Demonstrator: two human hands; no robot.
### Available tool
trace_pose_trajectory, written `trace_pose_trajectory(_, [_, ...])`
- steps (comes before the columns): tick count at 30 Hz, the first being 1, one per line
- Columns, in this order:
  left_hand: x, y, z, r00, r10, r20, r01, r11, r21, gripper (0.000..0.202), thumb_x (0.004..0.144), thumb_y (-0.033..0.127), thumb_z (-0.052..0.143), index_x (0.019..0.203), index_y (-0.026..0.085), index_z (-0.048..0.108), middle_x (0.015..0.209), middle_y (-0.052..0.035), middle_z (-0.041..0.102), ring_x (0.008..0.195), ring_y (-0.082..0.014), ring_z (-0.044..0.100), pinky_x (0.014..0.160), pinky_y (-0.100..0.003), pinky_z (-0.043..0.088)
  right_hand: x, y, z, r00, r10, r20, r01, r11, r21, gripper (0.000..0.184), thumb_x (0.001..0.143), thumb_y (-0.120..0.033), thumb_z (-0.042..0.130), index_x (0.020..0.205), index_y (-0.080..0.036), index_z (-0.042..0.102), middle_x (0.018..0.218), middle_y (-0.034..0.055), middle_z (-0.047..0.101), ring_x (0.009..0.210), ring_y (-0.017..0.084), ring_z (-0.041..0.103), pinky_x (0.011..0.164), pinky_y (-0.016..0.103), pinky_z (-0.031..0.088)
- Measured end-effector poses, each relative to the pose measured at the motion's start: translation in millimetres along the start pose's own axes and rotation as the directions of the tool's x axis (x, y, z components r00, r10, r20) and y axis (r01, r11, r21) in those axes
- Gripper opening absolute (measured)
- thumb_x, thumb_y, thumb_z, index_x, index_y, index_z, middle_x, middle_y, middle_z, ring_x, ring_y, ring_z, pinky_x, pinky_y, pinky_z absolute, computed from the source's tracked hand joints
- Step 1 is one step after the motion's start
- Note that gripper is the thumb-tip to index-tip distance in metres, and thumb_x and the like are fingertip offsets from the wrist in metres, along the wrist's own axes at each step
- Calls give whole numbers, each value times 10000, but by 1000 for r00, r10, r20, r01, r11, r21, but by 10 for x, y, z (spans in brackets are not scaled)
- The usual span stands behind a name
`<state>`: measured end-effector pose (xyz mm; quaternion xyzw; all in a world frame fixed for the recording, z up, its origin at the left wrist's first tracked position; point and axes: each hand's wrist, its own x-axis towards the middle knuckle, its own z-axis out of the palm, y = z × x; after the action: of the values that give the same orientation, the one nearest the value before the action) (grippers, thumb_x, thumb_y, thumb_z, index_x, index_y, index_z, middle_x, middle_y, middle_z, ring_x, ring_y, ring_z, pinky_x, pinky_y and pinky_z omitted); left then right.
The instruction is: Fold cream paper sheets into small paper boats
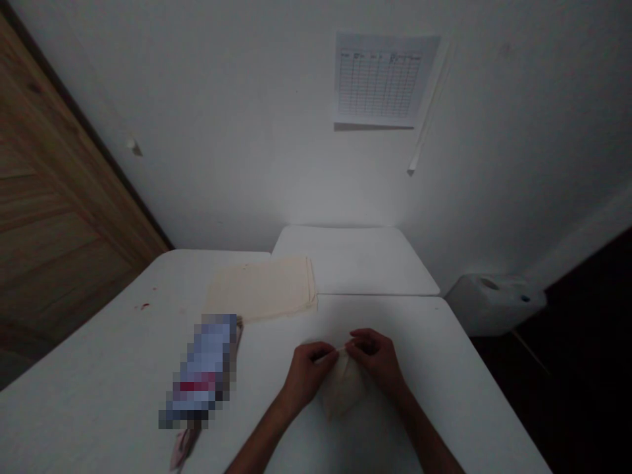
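Observation:
A small piece of beige cloth [343, 392] hangs below my two hands over the white table, gathered at its top edge and narrowing to a point at the bottom. My left hand [312, 368] pinches the left of that top edge between thumb and fingers. Close beside it, my right hand [374, 359] is closed on the right of the same edge, fingers curled. The fingertips nearly meet. Whether the cloth is a bag or a folded sheet I cannot tell.
Flat beige cloths [264, 286] lie stacked at the back left. Nearer, a blurred-out blue item [205, 368] rests with pinkish fabric [184, 447] under it. The white table [469, 401] ends at the right, by a white container [498, 306]. A printed sheet [382, 82] hangs on the wall.

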<state>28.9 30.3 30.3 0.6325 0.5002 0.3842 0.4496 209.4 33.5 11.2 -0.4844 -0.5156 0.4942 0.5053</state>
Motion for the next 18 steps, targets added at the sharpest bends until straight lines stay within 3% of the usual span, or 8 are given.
trace_pose_trajectory(7, [-15, -41, 22, 1000, 8, 22, -8, 1000, -18, 236, 806, 346, 593, 729, 159, 714, 726, -39, 697, 700, -183, 620, 640, -243, 460, -7, -3, 15, 999, 19, 27, -19, 1000, -10, 334, 673, -366, 780, 929, -183, 668, 721, 32, 721, 664, 184, 680, 627, 271, 527])
trace_pose_trajectory(18, [-9, -18, 16, 1000, 27, -11, -27, 999, 23, 256, 811, 351, 568, 712, 166, 715, 710, -39, 701, 693, -198, 628, 650, -265, 478, 7, -9, 17, 998, 49, -48, -52, 997, -57, 317, 686, -437, 742, 860, -180, 676, 765, 64, 733, 696, 217, 690, 616, 292, 528])
